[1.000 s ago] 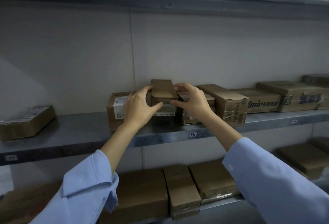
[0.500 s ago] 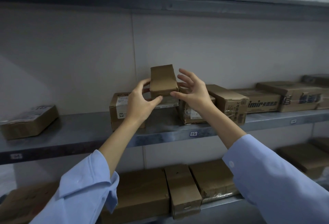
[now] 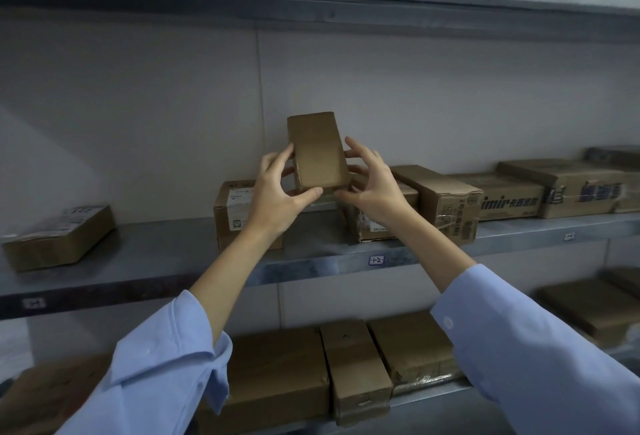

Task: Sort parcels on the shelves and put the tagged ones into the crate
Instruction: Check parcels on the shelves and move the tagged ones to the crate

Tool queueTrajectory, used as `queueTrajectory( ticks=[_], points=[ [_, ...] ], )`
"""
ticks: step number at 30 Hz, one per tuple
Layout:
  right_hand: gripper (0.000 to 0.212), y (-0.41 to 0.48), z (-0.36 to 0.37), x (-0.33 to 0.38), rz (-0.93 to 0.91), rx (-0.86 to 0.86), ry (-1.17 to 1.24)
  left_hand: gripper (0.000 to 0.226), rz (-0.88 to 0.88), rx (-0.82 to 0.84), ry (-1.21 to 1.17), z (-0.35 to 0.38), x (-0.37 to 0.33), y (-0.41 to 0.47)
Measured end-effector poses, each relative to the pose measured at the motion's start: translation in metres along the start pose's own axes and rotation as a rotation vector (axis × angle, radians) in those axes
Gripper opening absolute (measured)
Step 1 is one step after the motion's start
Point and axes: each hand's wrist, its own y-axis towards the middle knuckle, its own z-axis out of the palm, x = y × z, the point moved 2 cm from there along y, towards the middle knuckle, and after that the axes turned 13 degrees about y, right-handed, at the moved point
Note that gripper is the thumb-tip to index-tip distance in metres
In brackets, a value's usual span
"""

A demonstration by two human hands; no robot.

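The small parcel (image 3: 317, 154) is held tilted above the middle shelf (image 3: 156, 254), left hand (image 3: 277, 192) pinching its lower-left edge, right hand (image 3: 374, 189) bracing the right side with fingers spread and thumb beneath, likely to turn its faces for a tag (none shows; no crate in view).

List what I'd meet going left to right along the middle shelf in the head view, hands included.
In order: flat brown cardboard parcel with a white label, brown carton with a white sticker, left hand, small plain brown box, right hand, brown carton with black print, carton with blue lettering, wide carton with blue print.
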Motion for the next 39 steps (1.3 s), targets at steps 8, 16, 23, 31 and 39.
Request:
queueTrajectory(
  ticks=[8, 16, 23, 31, 39],
  points=[
    [0.087, 0.0023, 0.0002, -0.0036, -0.028, 0.003, -0.068, 0.079, 0.002, 0.041, -0.091, -0.0001, -0.0028, -0.0049],
    [0.102, -0.0008, 0.0026, -0.0045, 0.024, 0.002, 0.027, 0.093, -0.017, 0.048, -0.093, -0.002, -0.0029, -0.0043],
    [0.105, 0.0024, 0.0031, -0.0077, 0.033, -0.017, -0.039, 0.09, 0.006, 0.037, -0.053, -0.0018, -0.0035, -0.0022],
    [0.092, 0.0013, 0.0001, -0.0069, -0.004, 0.026, -0.067, 0.074, -0.012, 0.056, -0.131, -0.0018, 0.0019, -0.0027],
    [0.082, -0.0021, -0.0026, -0.0059, 0.006, -0.013, 0.028, 0.064, -0.001, 0.045, -0.184, -0.0008, 0.0006, -0.0038]
  ],
)
